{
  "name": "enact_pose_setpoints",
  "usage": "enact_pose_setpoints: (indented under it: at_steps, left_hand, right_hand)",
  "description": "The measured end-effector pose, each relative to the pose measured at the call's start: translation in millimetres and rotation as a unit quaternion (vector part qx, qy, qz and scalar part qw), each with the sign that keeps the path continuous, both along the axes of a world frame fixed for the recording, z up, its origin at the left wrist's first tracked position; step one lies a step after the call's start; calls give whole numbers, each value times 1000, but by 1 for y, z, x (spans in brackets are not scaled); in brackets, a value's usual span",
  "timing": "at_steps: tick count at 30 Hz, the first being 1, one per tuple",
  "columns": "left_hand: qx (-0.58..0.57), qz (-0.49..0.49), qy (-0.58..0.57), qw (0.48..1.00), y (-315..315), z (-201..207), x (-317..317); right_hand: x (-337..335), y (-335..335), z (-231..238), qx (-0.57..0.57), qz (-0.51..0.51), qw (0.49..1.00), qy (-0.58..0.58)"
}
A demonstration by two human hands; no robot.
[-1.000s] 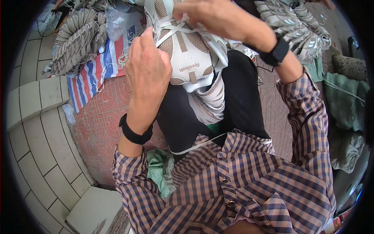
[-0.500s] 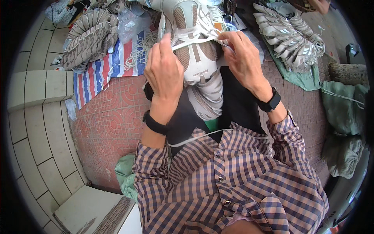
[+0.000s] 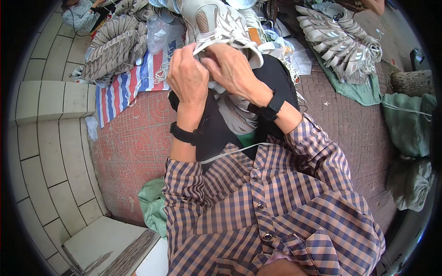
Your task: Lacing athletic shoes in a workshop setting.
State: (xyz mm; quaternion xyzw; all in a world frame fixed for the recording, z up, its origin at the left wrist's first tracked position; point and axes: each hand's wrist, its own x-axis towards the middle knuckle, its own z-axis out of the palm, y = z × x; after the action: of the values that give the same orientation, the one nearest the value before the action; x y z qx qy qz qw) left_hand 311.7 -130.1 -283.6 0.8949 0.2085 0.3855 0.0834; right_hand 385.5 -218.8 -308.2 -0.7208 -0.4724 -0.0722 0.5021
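A pale grey and beige shoe upper (image 3: 199,10), with mesh panels, lies over my lap with its far end pointing away from me. A white shoelace (image 3: 212,35) crosses its eyelet rows. At the left edge of the upper, my left hand (image 3: 188,77) pinches the shoelace between thumb and fingers. My right hand (image 3: 237,76) reaches across the upper, its fingers curled close beside the left ones. Its fingertips are partly hidden, so what they grip is unclear. Another grey shoe upper (image 3: 235,116) hangs between my knees, below the hands.
Stacked shoe uppers (image 3: 115,50) lie on a striped sheet (image 3: 120,99) at left. More uppers (image 3: 338,41) rest on a green sack (image 3: 357,94) at right. A clear plastic bag (image 3: 162,33) and loose laces lie nearby. A tiled step (image 3: 50,103) borders the left side.
My right hand has moved left across the upper to meet my left hand. The upper has tilted and shifted slightly left. The lace no longer stretches between spread hands.
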Motion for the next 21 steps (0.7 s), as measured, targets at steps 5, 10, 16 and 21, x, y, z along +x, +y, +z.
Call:
enact_pose_setpoints:
  at_steps: [5, 10, 16, 21]
  left_hand:
    - [28, -23, -7, 999, -1, 3, 1]
    - [-100, -7, 15, 995, 9, 8, -2]
    - [110, -15, -93, 990, -10, 12, 15]
    - [-129, -74, 4, 989, -30, -3, 21]
  right_hand:
    - [7, 3, 20, -30, -45, 999, 3]
    - [-15, -59, 28, -198, 38, 975, -94]
    - [48, -33, 3, -18, -100, 980, -172]
    - [59, -17, 5, -124, -82, 977, -151]
